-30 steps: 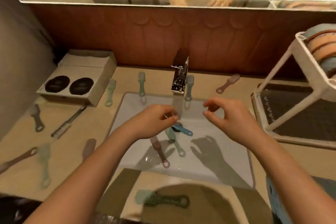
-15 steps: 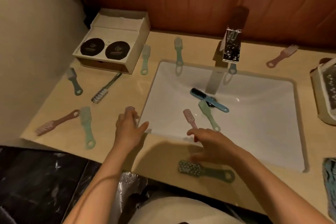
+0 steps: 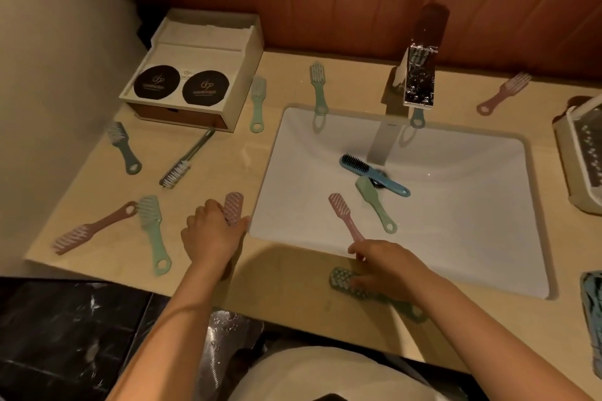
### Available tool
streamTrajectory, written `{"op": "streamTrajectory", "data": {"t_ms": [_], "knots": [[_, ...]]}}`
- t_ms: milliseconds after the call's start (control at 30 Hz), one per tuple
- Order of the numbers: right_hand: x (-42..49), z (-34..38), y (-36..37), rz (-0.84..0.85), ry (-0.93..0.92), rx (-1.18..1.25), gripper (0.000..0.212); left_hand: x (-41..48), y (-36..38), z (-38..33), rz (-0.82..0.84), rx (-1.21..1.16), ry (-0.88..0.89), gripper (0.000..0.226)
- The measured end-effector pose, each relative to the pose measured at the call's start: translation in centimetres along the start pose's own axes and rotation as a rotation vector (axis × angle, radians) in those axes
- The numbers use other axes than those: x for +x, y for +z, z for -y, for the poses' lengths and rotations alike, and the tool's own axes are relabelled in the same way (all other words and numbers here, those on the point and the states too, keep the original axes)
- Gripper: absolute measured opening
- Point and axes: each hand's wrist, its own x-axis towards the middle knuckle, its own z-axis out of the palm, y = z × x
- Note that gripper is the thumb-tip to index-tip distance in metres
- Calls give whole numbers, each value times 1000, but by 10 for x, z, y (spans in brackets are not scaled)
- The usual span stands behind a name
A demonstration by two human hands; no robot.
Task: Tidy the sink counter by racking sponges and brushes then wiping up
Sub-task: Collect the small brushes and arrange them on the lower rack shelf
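As left hand grips one pink brush, right hand on one green brush, grip unclear, three in sink

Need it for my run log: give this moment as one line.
left hand: grips pink counter brush | right hand: on green front-edge brush, grip unclear | sink: three brushes inside

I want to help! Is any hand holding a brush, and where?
Left hand grips the pink brush by its handle; right hand only touches the front green brush.
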Motion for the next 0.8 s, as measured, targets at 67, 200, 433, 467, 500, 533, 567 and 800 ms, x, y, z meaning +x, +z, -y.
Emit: {"op": "streamTrajectory", "data": {"t_ms": [67, 200, 433, 467, 500, 533, 567, 800], "knots": [[5, -5, 3, -30, 2, 21, 35, 5, 0, 0, -3, 33, -15, 48], [7, -12, 5, -61, 18, 100, 18, 10, -3, -2, 116, -94, -42, 40], [-8, -27, -19, -257, 11, 439, 11, -18, -15, -45, 278, -633, 93, 27], [-11, -31, -24, -316, -15, 492, 7, -22, -16, -52, 306, -664, 108, 29], [-15, -36, -29, -370, -38, 533, 5, -26, -18, -61, 333, -693, 121, 30], [-19, -42, -35, -419, -56, 568, 7, -30, -18, -70, 365, -720, 132, 30], [-23, -49, -40, -460, -61, 600, 10, -34, -19, -79, 397, -746, 144, 30], [-71, -118, -64, -739, -11, 754, 18, -71, -11, -155, 587, -1111, 58, 17]]}}
